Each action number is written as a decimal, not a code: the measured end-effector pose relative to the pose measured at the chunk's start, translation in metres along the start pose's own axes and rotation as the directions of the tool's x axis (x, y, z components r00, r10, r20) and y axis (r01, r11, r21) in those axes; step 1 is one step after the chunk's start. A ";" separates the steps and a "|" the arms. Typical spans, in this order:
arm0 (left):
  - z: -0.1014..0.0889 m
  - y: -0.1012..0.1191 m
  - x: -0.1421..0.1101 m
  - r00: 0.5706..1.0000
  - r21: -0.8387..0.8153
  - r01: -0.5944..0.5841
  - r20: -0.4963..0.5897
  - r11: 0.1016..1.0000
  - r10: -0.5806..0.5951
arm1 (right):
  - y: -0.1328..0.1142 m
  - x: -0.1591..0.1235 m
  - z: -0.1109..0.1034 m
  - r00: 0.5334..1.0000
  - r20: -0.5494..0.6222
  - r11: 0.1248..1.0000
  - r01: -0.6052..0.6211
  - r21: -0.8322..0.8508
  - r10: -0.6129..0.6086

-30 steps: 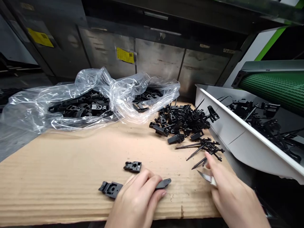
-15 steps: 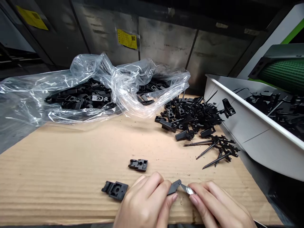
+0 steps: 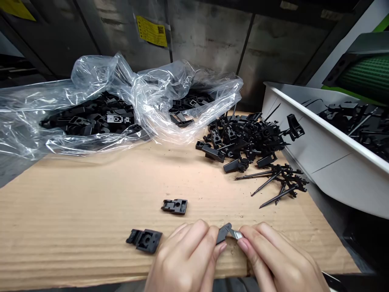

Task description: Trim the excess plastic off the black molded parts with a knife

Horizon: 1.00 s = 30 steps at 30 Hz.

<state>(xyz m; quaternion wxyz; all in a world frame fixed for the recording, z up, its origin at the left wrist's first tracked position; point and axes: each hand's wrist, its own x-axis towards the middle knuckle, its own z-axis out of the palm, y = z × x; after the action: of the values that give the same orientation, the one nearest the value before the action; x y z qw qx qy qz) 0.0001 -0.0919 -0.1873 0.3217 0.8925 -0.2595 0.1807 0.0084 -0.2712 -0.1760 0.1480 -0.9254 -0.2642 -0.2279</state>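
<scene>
My left hand (image 3: pixel 190 257) pinches a small black plastic part (image 3: pixel 223 233) between thumb and fingers, with its end sticking out to the right. A short metal blade (image 3: pixel 235 233) is gripped in my right hand (image 3: pixel 278 255); its tip touches the end of the black part. The rest of the blade's tool is hidden by my fingers. Left of my left hand lies a black plastic clip piece (image 3: pixel 145 240) with a round hole. Another similar black piece (image 3: pixel 175 206) rests a little farther back on the cardboard (image 3: pixel 100 202).
A pile of black moulded parts (image 3: pixel 243 138) stands at the back right, with thin black sprues (image 3: pixel 278 186) before it. Clear plastic bags (image 3: pixel 142 97) of black parts lie at the back left. A white bin (image 3: pixel 322 142) holds more parts at the right.
The camera view has tilted down slightly. The blade has come closer against the end of the black part, while both hands keep their hold.
</scene>
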 end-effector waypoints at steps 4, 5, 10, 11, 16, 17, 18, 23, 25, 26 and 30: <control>0.002 0.002 0.003 0.994 0.042 -0.036 -0.100 0.998 0.040 | -0.005 -0.001 -0.002 0.999 0.013 0.999 -0.036 0.010 0.036; 0.002 0.003 0.004 0.992 0.054 -0.046 -0.117 0.997 0.052 | -0.008 -0.001 -0.001 0.997 0.023 0.997 -0.075 0.026 0.074; 0.002 0.004 0.008 0.987 0.073 -0.053 -0.148 0.996 0.064 | -0.023 0.001 0.004 0.975 -0.006 0.974 -0.219 0.059 0.220; 0.002 0.004 0.008 0.986 0.074 -0.053 -0.153 0.996 0.064 | -0.025 0.002 0.005 0.977 -0.003 0.976 -0.212 0.056 0.213; 0.000 0.005 0.006 0.986 0.082 -0.069 -0.149 0.994 0.081 | -0.015 0.008 0.002 0.949 -0.012 0.949 -0.314 -0.023 0.314; -0.001 0.005 0.005 0.984 0.073 -0.076 -0.153 0.994 0.087 | -0.009 0.009 0.001 0.937 -0.030 0.934 -0.350 -0.065 0.349; -0.002 0.004 0.005 0.984 0.063 -0.082 -0.156 0.995 0.091 | -0.004 0.009 0.000 0.929 -0.029 0.925 -0.370 -0.089 0.369; -0.006 0.001 0.004 0.988 0.040 -0.053 -0.146 0.998 0.058 | 0.010 0.000 -0.007 0.963 -0.021 0.963 -0.269 -0.005 0.269; -0.006 0.001 0.004 0.991 0.031 -0.027 -0.131 0.999 0.031 | 0.010 -0.005 -0.011 0.982 -0.045 0.982 -0.186 -0.001 0.186; -0.005 0.002 0.004 0.992 0.024 -0.015 -0.124 1.000 0.017 | 0.010 -0.007 -0.013 0.989 -0.039 0.990 -0.141 0.003 0.141; -0.005 0.004 0.003 0.993 -0.005 0.001 -0.121 1.000 -0.001 | 0.011 -0.006 -0.019 0.997 -0.014 0.997 -0.077 0.010 0.077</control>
<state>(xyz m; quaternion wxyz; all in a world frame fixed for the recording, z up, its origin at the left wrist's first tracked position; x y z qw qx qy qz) -0.0005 -0.0921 -0.1807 0.3391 0.8792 -0.2394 0.2338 0.0035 -0.2898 -0.1646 0.1629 -0.9325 -0.2283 -0.2276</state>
